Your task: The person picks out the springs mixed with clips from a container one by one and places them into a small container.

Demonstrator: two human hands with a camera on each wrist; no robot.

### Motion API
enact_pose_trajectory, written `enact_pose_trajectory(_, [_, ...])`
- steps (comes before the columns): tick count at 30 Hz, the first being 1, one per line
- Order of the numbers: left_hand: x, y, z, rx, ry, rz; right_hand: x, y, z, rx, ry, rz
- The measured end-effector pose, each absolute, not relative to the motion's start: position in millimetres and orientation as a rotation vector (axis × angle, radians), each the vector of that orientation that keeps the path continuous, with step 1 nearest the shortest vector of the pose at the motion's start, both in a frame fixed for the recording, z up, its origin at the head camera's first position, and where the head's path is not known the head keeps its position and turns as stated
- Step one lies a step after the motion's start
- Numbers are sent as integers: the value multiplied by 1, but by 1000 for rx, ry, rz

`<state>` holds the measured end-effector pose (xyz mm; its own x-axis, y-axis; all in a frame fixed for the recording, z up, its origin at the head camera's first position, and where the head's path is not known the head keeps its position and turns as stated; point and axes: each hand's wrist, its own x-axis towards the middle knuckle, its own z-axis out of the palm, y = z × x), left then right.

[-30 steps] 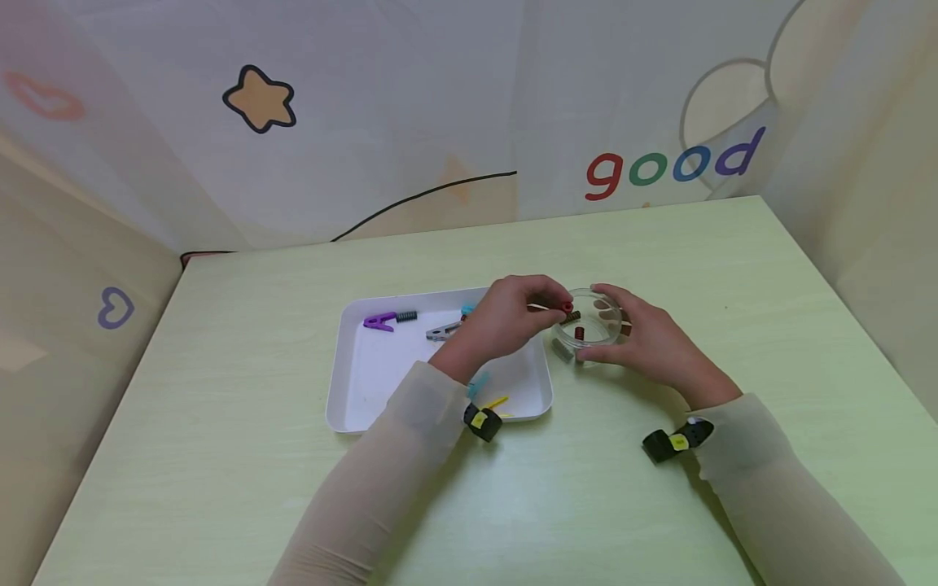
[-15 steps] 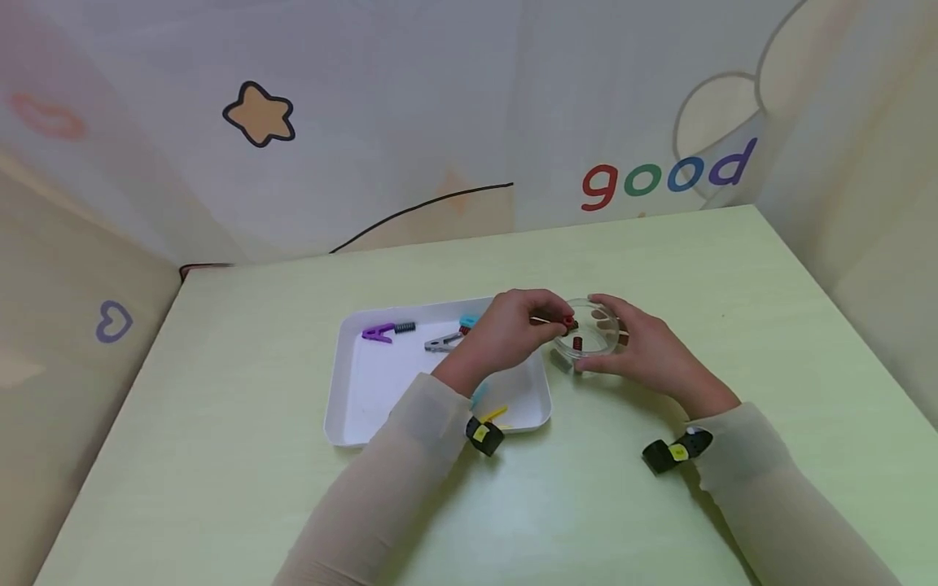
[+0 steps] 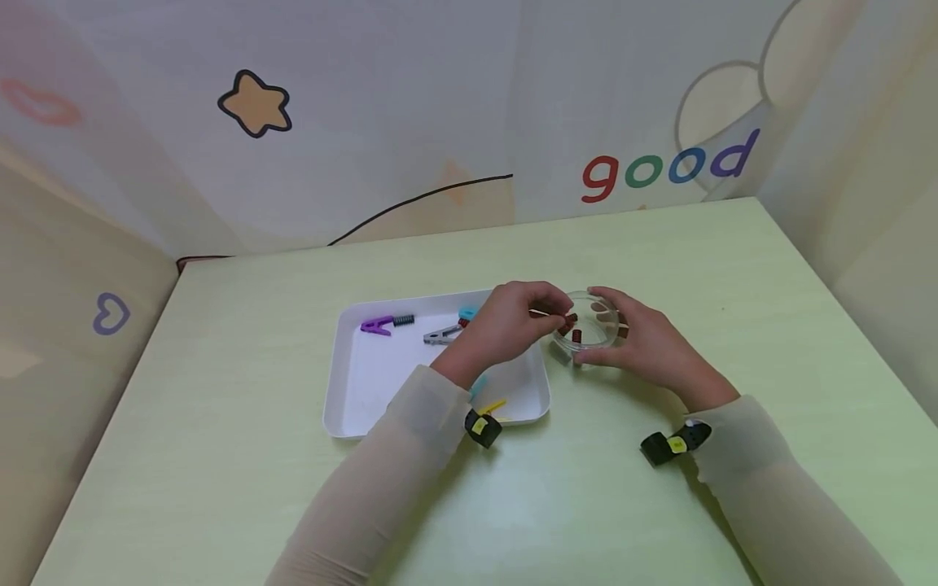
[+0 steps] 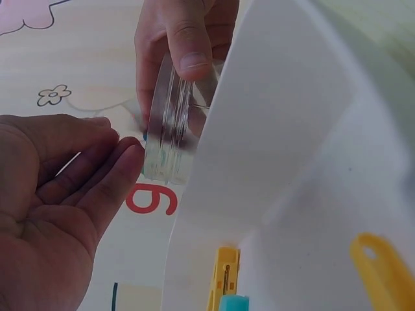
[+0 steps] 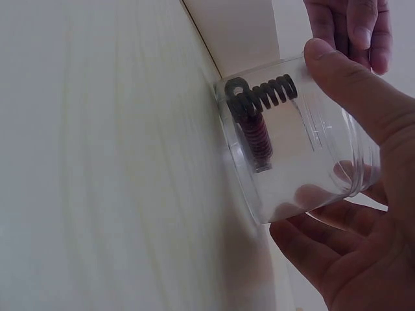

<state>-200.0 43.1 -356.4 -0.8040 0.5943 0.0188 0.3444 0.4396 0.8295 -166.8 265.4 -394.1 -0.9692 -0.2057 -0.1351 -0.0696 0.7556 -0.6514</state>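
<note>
In the head view my right hand [image 3: 648, 346] grips a clear jar [image 3: 597, 342] on the table, just right of the white tray. Inside it, the right wrist view shows a dark coil spring [image 5: 275, 92] lying across a dark red one [image 5: 258, 142]; a ring-shaped spring end [image 5: 237, 89] is beside them. My left hand [image 3: 506, 321] is at the jar's mouth, fingertips close together. No spring shows between those fingers [image 4: 117, 162] in the left wrist view. Below the fingertips in the head view, a small red spring [image 3: 565, 327] appears within the jar.
The white tray [image 3: 352, 391] stands left of the jar. It bears a purple clip [image 3: 377, 326], a black spring [image 3: 404, 321], a grey clip [image 3: 441, 335], a light blue piece [image 3: 479, 385] and a yellow piece [image 3: 493, 406]. My left forearm crosses over the tray.
The red spring pinched in my left fingertips above the jar's rim is now lower, within the jar. My right hand keeps its grip on the jar.
</note>
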Motion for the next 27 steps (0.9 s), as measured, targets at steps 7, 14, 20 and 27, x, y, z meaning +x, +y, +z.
enact_pose_trajectory(7, [-200, 40, -356, 796, 2428, 1294, -168, 262, -395, -225, 2751, -1024])
enact_pose_trajectory(14, [-198, 39, -357, 784, 2421, 1297, -168, 261, -396, -217, 2749, -1008])
enact_pose_trajectory(20, [-198, 37, -357, 799, 2440, 1283, -167, 262, -394, -216, 2750, -992])
enact_pose_trajectory(27, [-199, 34, -354, 793, 2443, 1273, -166, 263, -392, -220, 2755, -997])
